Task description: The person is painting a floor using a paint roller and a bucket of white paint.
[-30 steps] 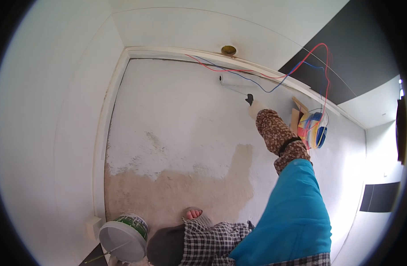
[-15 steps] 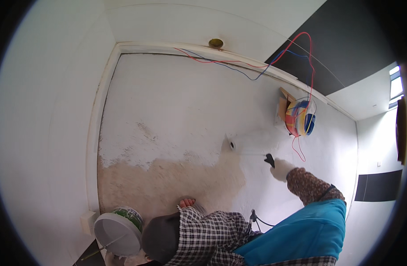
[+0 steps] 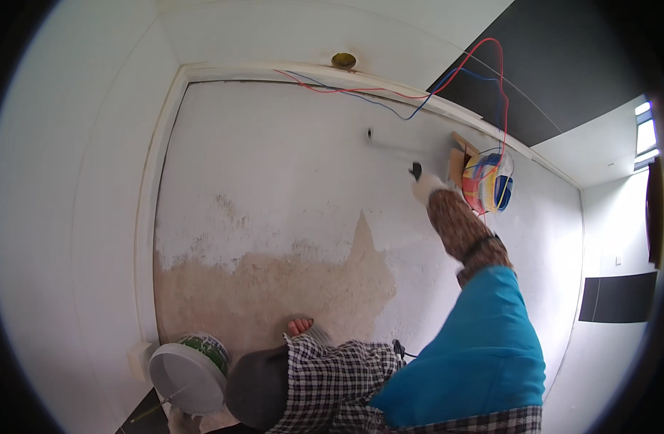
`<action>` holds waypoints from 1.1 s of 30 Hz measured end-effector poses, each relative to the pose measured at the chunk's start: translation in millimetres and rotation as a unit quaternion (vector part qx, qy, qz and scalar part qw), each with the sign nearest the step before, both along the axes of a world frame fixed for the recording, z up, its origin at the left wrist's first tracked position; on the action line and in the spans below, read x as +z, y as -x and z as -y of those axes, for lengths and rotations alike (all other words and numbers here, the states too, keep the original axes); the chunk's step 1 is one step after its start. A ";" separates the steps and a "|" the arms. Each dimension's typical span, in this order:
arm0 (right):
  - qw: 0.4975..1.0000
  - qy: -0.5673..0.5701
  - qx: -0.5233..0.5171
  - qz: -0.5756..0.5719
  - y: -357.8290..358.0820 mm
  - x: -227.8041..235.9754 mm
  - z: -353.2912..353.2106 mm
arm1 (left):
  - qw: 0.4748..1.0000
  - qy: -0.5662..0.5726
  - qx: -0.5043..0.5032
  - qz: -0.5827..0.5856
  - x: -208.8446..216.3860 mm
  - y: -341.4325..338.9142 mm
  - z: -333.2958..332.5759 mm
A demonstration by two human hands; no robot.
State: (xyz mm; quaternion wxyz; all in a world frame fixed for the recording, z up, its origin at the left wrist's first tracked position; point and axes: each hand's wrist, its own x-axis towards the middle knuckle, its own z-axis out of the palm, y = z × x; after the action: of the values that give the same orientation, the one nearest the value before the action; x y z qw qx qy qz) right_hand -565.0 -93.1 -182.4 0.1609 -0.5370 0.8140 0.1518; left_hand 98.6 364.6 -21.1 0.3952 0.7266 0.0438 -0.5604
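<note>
My right hand (image 3: 427, 189), in a white glove below a brown patterned cuff, is closed around the black handle (image 3: 416, 171) of a paint roller. The roller's thin frame and pale head (image 3: 370, 134), both blurred, reach left over the whitened part of the floor (image 3: 288, 159). Brownish bare floor (image 3: 274, 293) lies nearer me, with a ragged edge and a pointed spur. At the lower left, my left hand (image 3: 181, 421), apparently gloved, is beside the near rim of a white and green bucket (image 3: 223, 372). Its fingers are hidden.
A cardboard box (image 3: 458, 163) and a red, yellow and blue bundle (image 3: 484, 184) stand at the right. Red and blue wires (image 3: 406, 117) run along the far skirting. A thin rod (image 3: 174, 396) crosses the bucket. My bare toes (image 3: 300, 326) rest on the brownish floor.
My right hand has moved up and slightly left, carrying the roller farther from me across the white floor. The roller has left the tip of the brownish spur. The bucket remains at the lower left.
</note>
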 end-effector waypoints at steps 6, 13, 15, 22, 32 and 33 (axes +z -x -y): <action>0.998 -0.031 -0.034 0.040 -5.7 0.8 59.4 | 1.000 0.017 0.009 -0.008 -6.0 -5.9 -8.0; 0.987 -0.077 -0.021 0.142 12.1 42.0 -127.6 | 0.998 0.064 -0.011 -0.009 -5.8 -0.9 -5.8; 0.992 -0.112 -0.025 0.059 4.2 54.0 -192.0 | 0.998 0.066 0.004 0.019 -7.6 -3.8 -9.8; 0.966 -0.246 -0.075 0.034 -52.2 133.7 -325.3 | 0.998 0.044 -0.033 0.036 -40.3 -31.2 -32.7; 0.845 -0.133 -0.313 0.412 -52.1 177.3 -279.4 | 0.991 0.120 -0.034 -0.052 -34.6 -27.5 -25.4; 0.856 -0.126 -0.310 0.394 -52.5 173.5 -277.2 | 0.991 0.121 -0.025 -0.043 -36.0 -28.2 -26.8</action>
State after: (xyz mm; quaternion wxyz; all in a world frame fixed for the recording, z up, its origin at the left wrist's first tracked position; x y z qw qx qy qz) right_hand -512.5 184.1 -8.9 0.5733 -0.2463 0.7809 -0.0289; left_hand 126.9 391.4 -57.1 0.4640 0.6492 -0.0258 -0.6022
